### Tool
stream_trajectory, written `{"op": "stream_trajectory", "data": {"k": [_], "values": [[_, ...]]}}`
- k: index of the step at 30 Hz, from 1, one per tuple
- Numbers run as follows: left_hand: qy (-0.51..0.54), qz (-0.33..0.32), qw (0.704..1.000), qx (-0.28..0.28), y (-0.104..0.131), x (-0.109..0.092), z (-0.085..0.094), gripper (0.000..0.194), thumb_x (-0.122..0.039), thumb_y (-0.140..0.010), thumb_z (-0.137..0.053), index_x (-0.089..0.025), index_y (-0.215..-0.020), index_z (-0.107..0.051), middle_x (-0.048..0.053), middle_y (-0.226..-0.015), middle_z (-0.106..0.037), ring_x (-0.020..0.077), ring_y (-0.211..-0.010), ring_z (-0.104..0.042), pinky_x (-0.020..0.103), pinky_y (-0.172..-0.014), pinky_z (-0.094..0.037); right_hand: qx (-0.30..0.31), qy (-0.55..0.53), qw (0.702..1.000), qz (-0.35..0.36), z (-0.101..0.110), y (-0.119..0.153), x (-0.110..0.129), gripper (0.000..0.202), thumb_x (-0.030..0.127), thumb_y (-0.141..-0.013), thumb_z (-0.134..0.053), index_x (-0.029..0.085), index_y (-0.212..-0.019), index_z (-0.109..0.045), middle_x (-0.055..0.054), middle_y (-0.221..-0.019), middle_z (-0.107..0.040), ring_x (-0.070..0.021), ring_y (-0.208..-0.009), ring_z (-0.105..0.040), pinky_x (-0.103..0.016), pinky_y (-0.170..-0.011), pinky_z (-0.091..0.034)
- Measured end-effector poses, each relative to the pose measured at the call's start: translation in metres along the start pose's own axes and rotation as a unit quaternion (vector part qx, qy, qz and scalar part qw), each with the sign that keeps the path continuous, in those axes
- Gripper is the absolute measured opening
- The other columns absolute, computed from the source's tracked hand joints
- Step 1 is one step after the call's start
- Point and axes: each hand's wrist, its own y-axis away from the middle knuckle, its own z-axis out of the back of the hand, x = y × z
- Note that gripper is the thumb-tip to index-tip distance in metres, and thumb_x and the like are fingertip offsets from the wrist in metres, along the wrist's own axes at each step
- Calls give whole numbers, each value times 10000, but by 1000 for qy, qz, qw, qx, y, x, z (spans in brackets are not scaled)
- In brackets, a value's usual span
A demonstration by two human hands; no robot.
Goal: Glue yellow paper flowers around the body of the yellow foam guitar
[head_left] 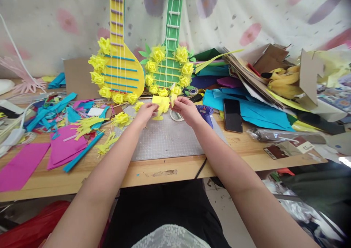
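Observation:
Over the grey cutting mat point(167, 142), my right hand point(187, 109) pinches a small upright yellow paper petal point(173, 100) between thumb and fingertips. My left hand point(147, 113) is closed at the fingertips on the edge of a yellow paper piece point(158, 112); its exact grip is partly hidden. Between both hands lie more yellow petals and a square yellow sheet point(160, 100). Behind them stand a green paper guitar point(169, 65) and a yellow paper guitar point(123, 67), both edged with yellow paper flowers. A loose yellow flower point(121, 119) lies left of my left hand.
A blue glue gun point(206, 113) lies right of my right hand, with a black phone point(233, 115) beyond it. Blue paper point(255, 111) and cardboard point(244, 70) are piled on the right. Magenta sheets point(67, 145) and paper scraps cover the left. The table's front edge point(170, 173) is nearest me.

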Motion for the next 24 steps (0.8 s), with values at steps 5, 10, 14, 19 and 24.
{"op": "stream_trajectory", "data": {"k": [5,10,14,19,24], "values": [[-245,-202,946,-68,-28,-3,0,211,-114,-592,-716,-200,-706,-561,54,-855,-561,234,-920,-539,382,-926,-383,-33,105,994,-9,8,-3,-11,291,418,-703,-664,236,-738,-439,32,-633,-584,-126,-607,-598,-319,-663,-514],[-317,-187,929,-38,-37,-1,-11,248,-49,-569,-688,-203,-587,-494,73,-823,-525,282,-989,-526,384,-943,-362,-15,152,988,-15,4,1,-23,210,339,-728,-618,235,-723,-436,43,-579,-564,-118,-543,-573,-308,-613,-518],[-304,-216,925,-79,-29,7,-8,137,-115,-683,-611,-196,-652,-505,53,-833,-558,209,-871,-552,346,-864,-421,-11,159,987,-13,4,3,-21,167,300,-708,-607,222,-726,-460,37,-610,-556,-109,-570,-568,-283,-606,-514],[-130,-154,970,-135,-9,24,0,88,-202,-744,-606,-188,-729,-521,6,-774,-566,137,-712,-571,299,-743,-492,-7,147,989,13,3,6,-10,150,280,-674,-599,208,-739,-485,31,-692,-517,-95,-618,-531,-228,-526,-474],[71,-78,982,-155,2,30,0,139,-170,-761,-594,-170,-694,-472,24,-931,-573,107,-756,-596,308,-728,-545,47,140,989,17,-5,12,4,145,298,-689,-606,194,-761,-536,22,-717,-506,-86,-655,-509,-200,-530,-489]]}}
